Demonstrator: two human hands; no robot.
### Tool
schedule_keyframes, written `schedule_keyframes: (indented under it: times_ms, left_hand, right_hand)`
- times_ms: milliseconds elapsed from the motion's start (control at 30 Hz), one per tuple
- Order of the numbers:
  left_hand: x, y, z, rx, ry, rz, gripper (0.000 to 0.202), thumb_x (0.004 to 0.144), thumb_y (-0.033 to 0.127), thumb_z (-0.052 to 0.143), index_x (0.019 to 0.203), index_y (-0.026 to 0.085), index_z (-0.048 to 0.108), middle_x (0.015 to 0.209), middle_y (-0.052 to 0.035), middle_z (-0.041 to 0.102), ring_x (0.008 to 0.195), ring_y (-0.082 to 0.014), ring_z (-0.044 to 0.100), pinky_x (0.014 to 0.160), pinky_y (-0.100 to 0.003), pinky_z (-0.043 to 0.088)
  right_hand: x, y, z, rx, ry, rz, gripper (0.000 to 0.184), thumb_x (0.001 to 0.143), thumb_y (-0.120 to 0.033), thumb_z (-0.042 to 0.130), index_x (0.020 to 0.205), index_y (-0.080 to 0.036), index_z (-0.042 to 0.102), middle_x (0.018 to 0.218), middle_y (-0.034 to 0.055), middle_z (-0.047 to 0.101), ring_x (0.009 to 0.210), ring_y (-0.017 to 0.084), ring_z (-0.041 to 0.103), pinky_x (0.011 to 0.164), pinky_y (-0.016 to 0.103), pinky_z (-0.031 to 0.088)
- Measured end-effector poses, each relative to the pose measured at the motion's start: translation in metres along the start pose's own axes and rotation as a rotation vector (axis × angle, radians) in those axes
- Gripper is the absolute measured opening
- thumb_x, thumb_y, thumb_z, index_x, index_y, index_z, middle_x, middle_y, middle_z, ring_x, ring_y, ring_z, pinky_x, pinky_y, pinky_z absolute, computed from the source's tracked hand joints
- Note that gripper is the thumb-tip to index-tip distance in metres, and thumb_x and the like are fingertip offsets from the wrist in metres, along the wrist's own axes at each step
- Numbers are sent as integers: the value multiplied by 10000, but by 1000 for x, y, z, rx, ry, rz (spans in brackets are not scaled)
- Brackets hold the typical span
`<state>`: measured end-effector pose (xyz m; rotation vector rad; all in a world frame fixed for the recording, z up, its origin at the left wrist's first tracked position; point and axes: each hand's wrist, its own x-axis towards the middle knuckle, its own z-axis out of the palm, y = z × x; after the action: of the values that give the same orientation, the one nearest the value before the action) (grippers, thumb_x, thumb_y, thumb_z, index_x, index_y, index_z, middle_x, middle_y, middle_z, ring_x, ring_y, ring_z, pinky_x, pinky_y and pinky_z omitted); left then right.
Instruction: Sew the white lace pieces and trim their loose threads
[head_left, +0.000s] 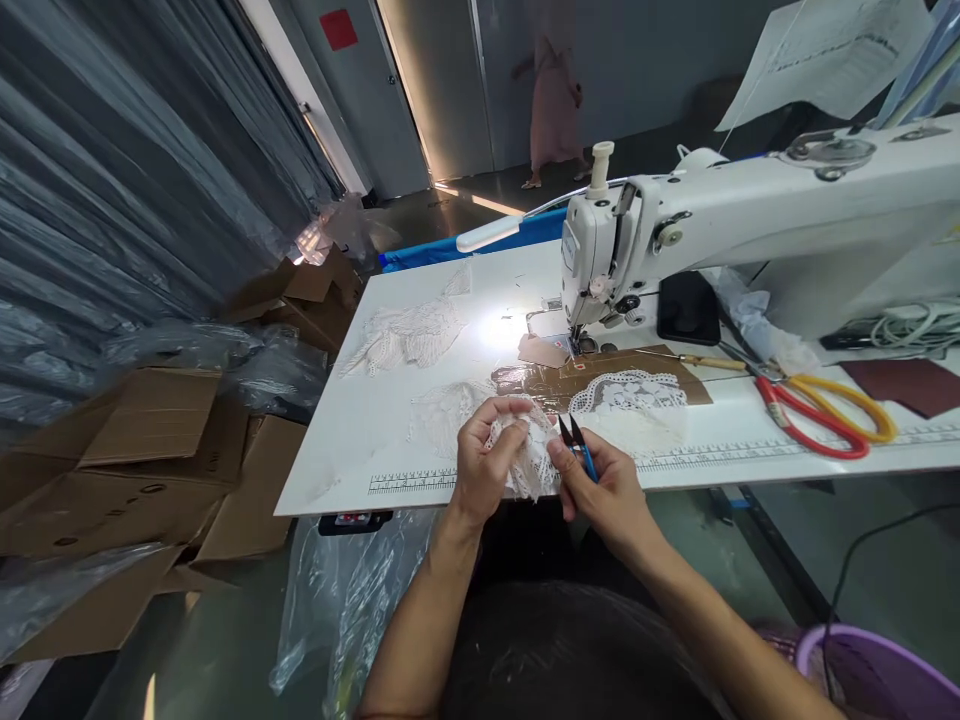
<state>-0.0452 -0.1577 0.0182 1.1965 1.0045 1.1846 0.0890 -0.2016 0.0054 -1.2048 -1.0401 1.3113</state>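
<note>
My left hand [486,455] is closed around a bunched piece of white lace [534,460] at the table's front edge. Small thread snips [579,447] with dark blades and a blue handle sit in my right hand [604,485], blades pointing up and slightly apart. My right fingertips are close against the lace's right side; whether they also pinch it I cannot tell. Beyond my hands, a scalloped lace strip [630,390] lies on a brown cardboard piece [679,372]. More white lace [420,330] is spread on the left of the table.
A white sewing machine [600,250] stands at the back right, with a black phone [688,307] under its arm. Red and yellow-handled scissors [817,405] lie to the right. Open cardboard boxes [150,450] fill the left floor. A purple basket [877,660] stands lower right. A person [556,100] is across the room.
</note>
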Motion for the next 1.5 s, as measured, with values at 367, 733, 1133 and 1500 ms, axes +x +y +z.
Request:
schedule_keyframes:
  times_ms: [367, 733, 1133, 1500]
  left_hand:
    - [2, 2, 9, 233, -13, 67, 119, 771, 293, 765, 757, 188, 709, 865, -42, 745, 943, -220, 701, 934, -366, 521]
    - [1, -5, 10, 189, -30, 10, 278, 754, 306, 784, 986, 189, 685, 1014, -57, 739, 952, -227, 707, 898, -368, 551]
    - [1, -7, 11, 216, -10, 33, 306, 764, 340, 782, 1011, 201, 668, 1028, -62, 743, 984, -241, 704, 902, -376, 550]
    - [-5, 2, 16, 304, -43, 120, 219, 810, 275, 737, 1012, 208, 684, 988, -42, 747, 953, -214, 697, 915, -355, 522]
  right_hand:
    - [-20, 11, -20, -157, 47, -19, 376, 941, -529, 527, 800, -196, 629, 595, -26, 551, 468, 98, 424, 458, 235, 346]
    - [-27, 7, -22, -232, 31, 52, 600, 994, -608, 289, 663, -204, 584, 542, -14, 432, 503, 141, 416, 518, 279, 338]
    - [-27, 10, -22, -220, 58, 30, 564, 993, -606, 317, 778, -188, 629, 606, -5, 523, 510, 130, 415, 517, 275, 336]
    - [-21, 14, -20, -192, 85, 30, 605, 992, -609, 329, 664, -191, 618, 522, -22, 421, 521, 131, 430, 533, 280, 325]
